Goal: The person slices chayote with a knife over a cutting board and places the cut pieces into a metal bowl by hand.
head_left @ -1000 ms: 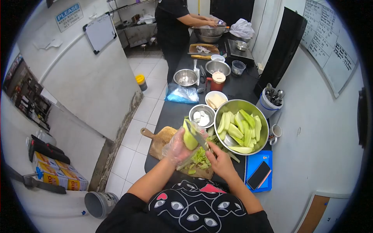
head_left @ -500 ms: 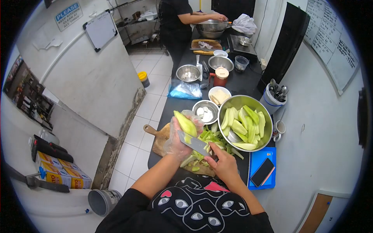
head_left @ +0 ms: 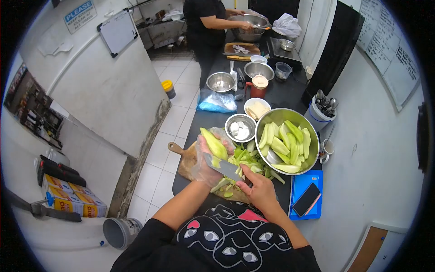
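My left hand (head_left: 205, 168), in a clear plastic glove, is closed around a long pale-green vegetable (head_left: 213, 143), possibly a green papaya; its kind is not certain. My right hand (head_left: 261, 189) grips a knife (head_left: 225, 168) with a broad grey blade. The blade points left and lies against the vegetable's lower end. Beneath both hands, green peelings (head_left: 248, 159) cover much of a wooden cutting board (head_left: 186, 168). A large metal bowl (head_left: 313, 159) to the right holds several pale-green wedges (head_left: 280, 146).
Beyond the board stand a small bowl of white pieces (head_left: 240, 128), a dish of yellowish slices (head_left: 257, 109), a blue plastic bag (head_left: 216, 102) and a red pitcher (head_left: 258, 88). A phone (head_left: 306, 200) lies at right. Another person (head_left: 206, 27) works over bowls at the far end.
The knife and the vegetable have shifted only slightly in my hands. At the far end, the other person's hands have moved, and a metal bowl there is now tilted.
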`<move>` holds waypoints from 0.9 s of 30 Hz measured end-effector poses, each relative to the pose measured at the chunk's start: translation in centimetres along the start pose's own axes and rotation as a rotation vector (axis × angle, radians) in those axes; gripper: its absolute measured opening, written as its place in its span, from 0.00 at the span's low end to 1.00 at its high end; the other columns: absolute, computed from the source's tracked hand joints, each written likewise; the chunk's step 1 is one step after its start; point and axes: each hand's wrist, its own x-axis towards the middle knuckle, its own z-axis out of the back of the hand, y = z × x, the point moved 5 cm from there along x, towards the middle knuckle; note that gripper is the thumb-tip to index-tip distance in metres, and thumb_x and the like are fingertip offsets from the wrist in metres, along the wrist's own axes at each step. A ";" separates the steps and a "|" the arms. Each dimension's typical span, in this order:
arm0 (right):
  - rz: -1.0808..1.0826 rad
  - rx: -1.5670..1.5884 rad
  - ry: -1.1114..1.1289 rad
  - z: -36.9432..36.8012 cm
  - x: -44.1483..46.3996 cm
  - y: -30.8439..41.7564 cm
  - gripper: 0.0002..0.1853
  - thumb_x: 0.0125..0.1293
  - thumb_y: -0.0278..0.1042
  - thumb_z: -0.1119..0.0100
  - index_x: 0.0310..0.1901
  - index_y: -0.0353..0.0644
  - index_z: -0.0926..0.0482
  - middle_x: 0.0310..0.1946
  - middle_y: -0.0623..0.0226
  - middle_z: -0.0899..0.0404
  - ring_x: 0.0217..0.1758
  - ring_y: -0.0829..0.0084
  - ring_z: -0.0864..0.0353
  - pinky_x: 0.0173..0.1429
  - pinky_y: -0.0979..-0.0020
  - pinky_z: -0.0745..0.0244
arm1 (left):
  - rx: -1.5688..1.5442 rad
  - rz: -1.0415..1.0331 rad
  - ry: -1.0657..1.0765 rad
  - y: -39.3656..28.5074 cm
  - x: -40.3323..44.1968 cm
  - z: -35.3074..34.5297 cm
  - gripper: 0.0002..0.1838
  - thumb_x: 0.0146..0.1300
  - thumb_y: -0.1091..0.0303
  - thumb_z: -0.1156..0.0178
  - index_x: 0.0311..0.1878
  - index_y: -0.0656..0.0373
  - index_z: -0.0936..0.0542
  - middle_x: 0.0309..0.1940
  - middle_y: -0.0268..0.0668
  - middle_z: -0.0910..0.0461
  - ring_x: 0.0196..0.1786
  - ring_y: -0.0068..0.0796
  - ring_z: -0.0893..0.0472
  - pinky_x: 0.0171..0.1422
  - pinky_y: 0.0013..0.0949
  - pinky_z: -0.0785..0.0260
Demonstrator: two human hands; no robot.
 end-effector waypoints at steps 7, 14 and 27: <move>0.020 0.001 -0.038 0.0 0.6 1.1 0.30 0.57 0.51 0.36 0.60 0.51 0.27 0.23 0.63 0.24 0.25 0.63 0.23 0.30 0.63 0.28 | 0.066 0.016 0.049 1.9 -1.1 0.6 0.27 0.67 0.34 0.60 0.43 0.51 0.33 0.33 0.35 0.29 0.38 0.31 0.27 0.46 0.35 0.30; -0.058 0.081 0.039 0.1 1.0 1.6 0.29 0.59 0.44 0.36 0.61 0.44 0.28 0.28 0.55 0.22 0.27 0.58 0.23 0.34 0.66 0.28 | -0.138 0.074 0.206 3.0 -1.8 0.1 0.26 0.67 0.37 0.58 0.44 0.53 0.32 0.36 0.37 0.27 0.42 0.32 0.26 0.51 0.35 0.31; -0.406 0.444 0.086 -1.5 -0.8 -4.6 0.23 0.65 0.49 0.44 0.56 0.44 0.25 0.27 0.51 0.21 0.29 0.61 0.19 0.37 0.65 0.27 | -0.074 0.294 0.052 1.8 0.6 1.6 0.33 0.70 0.38 0.72 0.58 0.56 0.32 0.48 0.40 0.25 0.53 0.40 0.26 0.61 0.46 0.36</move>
